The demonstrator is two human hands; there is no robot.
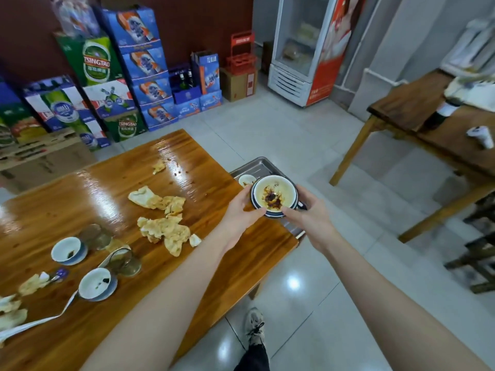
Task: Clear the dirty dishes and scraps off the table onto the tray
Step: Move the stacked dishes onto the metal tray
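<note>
- Holding a blue-rimmed bowl [273,195] smeared with reddish-brown sauce, a person stood at the right end of a glossy wooden worktop [107,188]. The view came from a head-worn camera looking down along both bare forearms.
- The left grip [241,210] cupped the bowl's left side, fingers curled round its wall. The right grip [308,218] clasped the right side, thumb at the near rim.
- A second rim showed under the bowl, perhaps another dish stacked beneath; that could not be told.
- A steel tray [265,165] lay directly below and slightly beyond the bowl, at the worktop's right end, its long axis running away from the viewer. Whether it sat on the worktop or on something beside it could not be told.
- One small white dish [247,180] already sat in the tray's left side, just beside the left grip's fingertips.
- Judging from this, the coming move was a short drop straight down, kept to the right of that dish.
- The remaining things lay well apart to the left, nearer the left grip: crumpled greasy napkins [163,226], two small bowls [68,250] and two glasses [126,261].
</note>
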